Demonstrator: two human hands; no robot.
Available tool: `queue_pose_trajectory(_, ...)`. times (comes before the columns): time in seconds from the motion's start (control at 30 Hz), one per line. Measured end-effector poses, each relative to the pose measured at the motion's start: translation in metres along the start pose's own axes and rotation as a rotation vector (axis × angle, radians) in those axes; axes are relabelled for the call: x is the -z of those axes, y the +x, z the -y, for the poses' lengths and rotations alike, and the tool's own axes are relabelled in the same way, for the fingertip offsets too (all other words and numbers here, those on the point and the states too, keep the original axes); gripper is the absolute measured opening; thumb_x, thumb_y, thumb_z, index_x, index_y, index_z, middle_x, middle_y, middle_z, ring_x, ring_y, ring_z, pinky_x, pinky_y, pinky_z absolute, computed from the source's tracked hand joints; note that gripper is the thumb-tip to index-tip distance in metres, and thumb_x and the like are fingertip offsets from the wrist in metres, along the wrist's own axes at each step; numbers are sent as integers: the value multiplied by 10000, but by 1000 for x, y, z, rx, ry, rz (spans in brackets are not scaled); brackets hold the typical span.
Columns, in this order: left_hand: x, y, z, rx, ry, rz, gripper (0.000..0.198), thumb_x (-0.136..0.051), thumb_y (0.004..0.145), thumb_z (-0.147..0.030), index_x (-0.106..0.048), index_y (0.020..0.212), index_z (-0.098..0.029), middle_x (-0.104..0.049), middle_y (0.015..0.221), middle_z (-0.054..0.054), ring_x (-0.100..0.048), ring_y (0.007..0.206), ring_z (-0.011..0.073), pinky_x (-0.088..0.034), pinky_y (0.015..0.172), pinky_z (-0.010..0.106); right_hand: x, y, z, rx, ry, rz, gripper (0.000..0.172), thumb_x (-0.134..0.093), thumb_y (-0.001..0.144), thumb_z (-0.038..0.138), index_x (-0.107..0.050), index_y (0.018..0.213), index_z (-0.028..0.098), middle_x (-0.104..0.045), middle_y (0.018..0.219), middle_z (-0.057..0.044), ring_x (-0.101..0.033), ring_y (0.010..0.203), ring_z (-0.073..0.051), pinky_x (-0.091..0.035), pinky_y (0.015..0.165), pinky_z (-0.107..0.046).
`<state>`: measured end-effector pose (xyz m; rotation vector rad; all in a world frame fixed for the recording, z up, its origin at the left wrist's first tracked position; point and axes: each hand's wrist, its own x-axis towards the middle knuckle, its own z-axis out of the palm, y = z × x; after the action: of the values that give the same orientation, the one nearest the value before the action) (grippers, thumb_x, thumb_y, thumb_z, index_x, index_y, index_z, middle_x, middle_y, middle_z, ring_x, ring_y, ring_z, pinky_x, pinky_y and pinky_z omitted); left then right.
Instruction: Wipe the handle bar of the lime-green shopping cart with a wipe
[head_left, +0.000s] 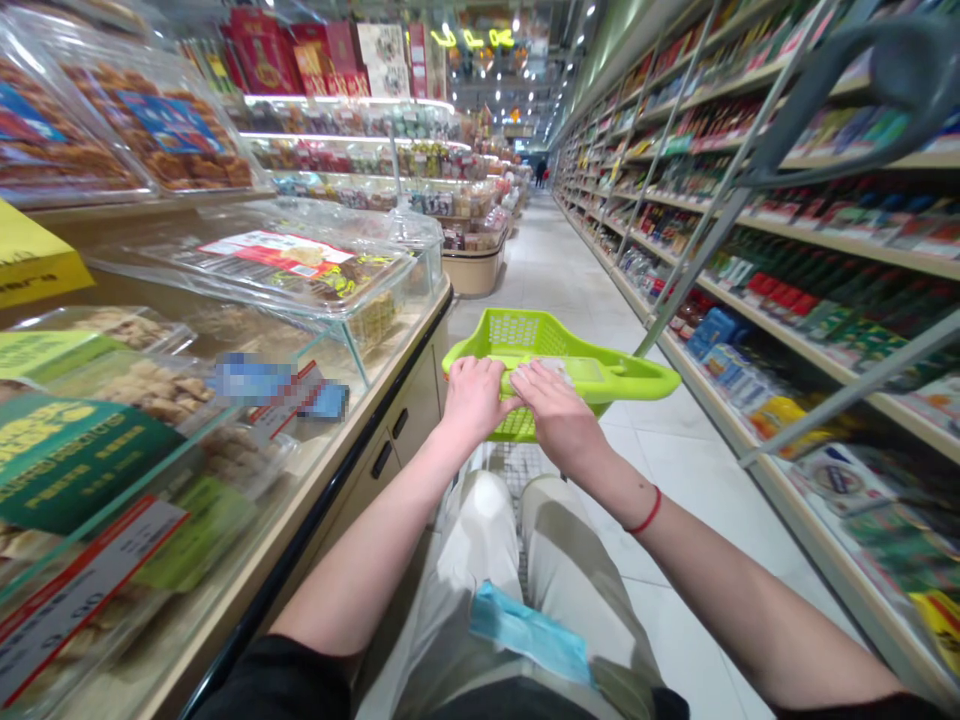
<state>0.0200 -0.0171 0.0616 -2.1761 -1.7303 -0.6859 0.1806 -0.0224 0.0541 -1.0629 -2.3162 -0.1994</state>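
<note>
A bright green shopping cart [517,330] with a perforated basket is right in front of me. My left hand [474,398] is closed over its near handle bar, fingers curled across the top. Beside it, my right hand [559,412] grips the same bar with fingers together and bent over a clear label cover. The thumbs are close together, and the undersides of both grips are hidden. Below my arms, a folded light blue face mask [529,632] lies over my light trousers.
Glass-sided bins of packaged snacks [300,255] line the left counter [409,385]. Tall stocked shelves [847,260] with slanting metal bars run along the right. A tiled aisle floor [536,240] leads ahead between them, past a rounded display stand [472,270] toward distant people.
</note>
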Motion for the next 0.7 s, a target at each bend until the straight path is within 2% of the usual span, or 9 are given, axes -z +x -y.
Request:
queue_pose_trajectory(0.1, 0, 1, 0, 0, 1, 10, 308, -630, 869, -458, -636, 990, -175, -684, 975, 98, -568, 1011, 298, -374, 931, 422, 8, 33, -5, -48, -2, 109, 405, -435, 936, 119, -646, 1282, 148, -637, 1353, -126, -511, 1344, -254, -370, 1151, -424)
queue_pose_trajectory(0.2, 2, 2, 0, 8, -5, 17, 337, -639, 863, -477, -635, 1020, -178, -683, 983, 97, -568, 1006, 294, -367, 942, 422, 17, 67, -7, -146, -17, 217, 364, -426, 949, 154, -681, 1209, 146, -702, 1232, -137, -615, 1210, -267, -451, 1045, -390)
queue_pose_trajectory(0.3, 2, 2, 0, 11, -1, 19, 349, -635, 863, -501, -637, 1004, -182, -683, 977, 97, -569, 997, 293, -366, 939, 422, 22, 81, -7, -247, -19, 301, 349, -407, 959, 163, -710, 1132, 161, -739, 1129, -143, -680, 1084, -263, -495, 958, -369)
queue_pose_trajectory(0.4, 2, 2, 0, 18, 8, 21, 331, -647, 858, -488, -638, 990, -185, -683, 976, 93, -571, 991, 290, -370, 929, 415, 19, 65, -5, -171, -21, 231, 353, -415, 952, 134, -702, 1158, 147, -699, 1240, -145, -606, 1229, -265, -434, 1065, -393)
queue_pose_trajectory(0.5, 0, 1, 0, 16, 16, 19, 287, -642, 865, -449, -636, 985, -189, -684, 975, 90, -570, 1002, 290, -369, 932, 413, 12, 30, -1, -83, -19, 101, 412, -427, 936, 98, -635, 1290, 127, -581, 1418, -141, -460, 1390, -257, -335, 1173, -431)
queue_pose_trajectory(0.6, 0, 0, 0, 13, 13, 8, 257, -635, 870, -405, -632, 1014, -191, -686, 980, 89, -567, 1015, 288, -363, 947, 413, 6, -3, 1, -25, -2, 22, 467, -391, 928, 58, -606, 1333, 148, -540, 1461, -128, -407, 1430, -239, -326, 1187, -463)
queue_pose_trajectory(0.7, 1, 0, 0, 6, 8, 5, 260, -640, 864, -390, -632, 1029, -188, -685, 982, 91, -567, 1013, 292, -362, 949, 417, 4, -10, 2, -6, -2, 2, 477, -377, 925, 49, -606, 1330, 150, -539, 1463, -125, -402, 1433, -238, -329, 1184, -468)
